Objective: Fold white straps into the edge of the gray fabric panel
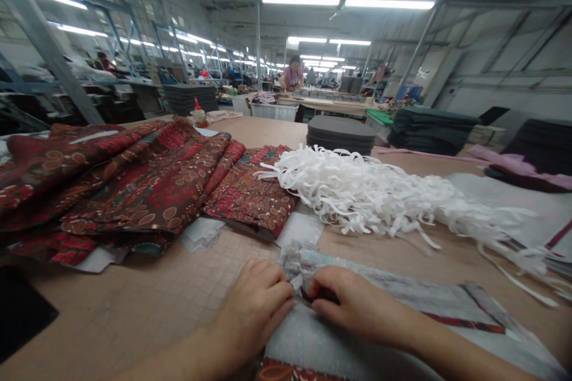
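Both my hands rest close together on a flat grey-white piece of lined fabric (pixel 402 292) at the near edge of the brown table (pixel 134 303). My left hand (pixel 257 306) is curled, its fingertips pinching the edge of that piece. My right hand (pixel 353 303) faces it, fingers bent and pressed on the same edge, where a thin dark red strip shows. A red patterned border runs along the piece to the right.
Overlapping red patterned fabric pieces (pixel 134 184) cover the table's left. A heap of white strips (pixel 379 196) lies to the right. A stack of grey pads (pixel 342 134) stands behind. A person (pixel 292 74) works at a far table.
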Available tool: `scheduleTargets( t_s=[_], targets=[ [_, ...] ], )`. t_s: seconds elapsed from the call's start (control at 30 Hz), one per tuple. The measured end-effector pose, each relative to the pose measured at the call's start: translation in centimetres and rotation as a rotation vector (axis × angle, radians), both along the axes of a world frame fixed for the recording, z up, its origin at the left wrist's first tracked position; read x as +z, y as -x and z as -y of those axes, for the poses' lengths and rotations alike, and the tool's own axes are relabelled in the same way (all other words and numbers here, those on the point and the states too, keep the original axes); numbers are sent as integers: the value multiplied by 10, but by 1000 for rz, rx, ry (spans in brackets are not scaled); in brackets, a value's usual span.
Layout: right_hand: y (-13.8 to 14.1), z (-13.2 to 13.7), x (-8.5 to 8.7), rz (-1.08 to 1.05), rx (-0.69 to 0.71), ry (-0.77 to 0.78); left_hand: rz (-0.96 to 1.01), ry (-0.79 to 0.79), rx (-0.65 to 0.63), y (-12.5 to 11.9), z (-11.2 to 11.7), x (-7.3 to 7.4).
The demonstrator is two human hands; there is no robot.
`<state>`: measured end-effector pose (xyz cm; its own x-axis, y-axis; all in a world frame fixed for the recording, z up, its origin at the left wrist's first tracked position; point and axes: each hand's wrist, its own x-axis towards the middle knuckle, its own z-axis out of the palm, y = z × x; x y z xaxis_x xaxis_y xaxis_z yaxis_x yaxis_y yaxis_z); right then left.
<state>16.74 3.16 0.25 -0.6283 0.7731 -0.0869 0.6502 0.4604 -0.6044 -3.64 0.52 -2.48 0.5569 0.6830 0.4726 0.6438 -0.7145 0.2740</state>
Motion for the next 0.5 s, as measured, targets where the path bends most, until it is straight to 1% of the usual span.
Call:
scheduleTargets(
  t_s=[0.07,0.1,0.13,0.17,0.2,0.3,0.33,0.4,0.5],
  targets=[
    [-3,-1,1,-19,51,38,-1,-90,-174,-3,4,2],
    [-4,-2,1,-24,74,61,0,-113,-261,-4,6,3],
    [-5,-3,2,-26,94,84,18,-115,-314,-5,7,3],
    [-7,-4,2,-30,110,108,55,-90,-322,-5,8,2],
    [-8,-5,3,-42,120,132,105,-42,-283,-6,8,0],
    [-9,-7,7,-126,140,209,291,112,-93,-5,6,-6],
    [-9,-8,8,-148,148,237,322,133,-83,-4,7,-7],
    [-8,-10,9,-162,151,288,338,108,-157,-3,9,-8],
    [-9,-13,7,-251,137,416,281,45,-294,-3,13,-5]
  ],
)
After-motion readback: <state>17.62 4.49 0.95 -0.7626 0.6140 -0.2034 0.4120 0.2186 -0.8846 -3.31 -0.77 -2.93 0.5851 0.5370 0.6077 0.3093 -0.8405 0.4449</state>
